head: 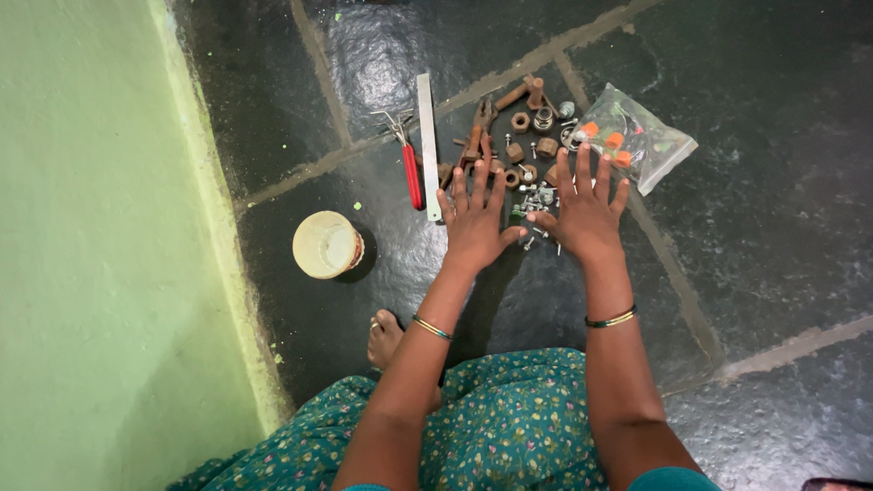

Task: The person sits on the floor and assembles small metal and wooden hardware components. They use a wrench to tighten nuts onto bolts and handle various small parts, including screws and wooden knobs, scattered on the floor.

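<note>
Rusty nuts and bolts (523,136) lie loose on floor (773,227), just ahead of both hands. Left hand (475,218) and right hand (587,214): fingers spread flat, holding nothing. Risk: sweeping palms could scatter small screws (536,195) toward plastic bag (637,136).

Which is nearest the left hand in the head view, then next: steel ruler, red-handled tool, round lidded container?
1. Steel ruler, just left of the left hand.
2. Red-handled tool, beyond the ruler.
3. Round lidded container, far left, near the wall.
</note>
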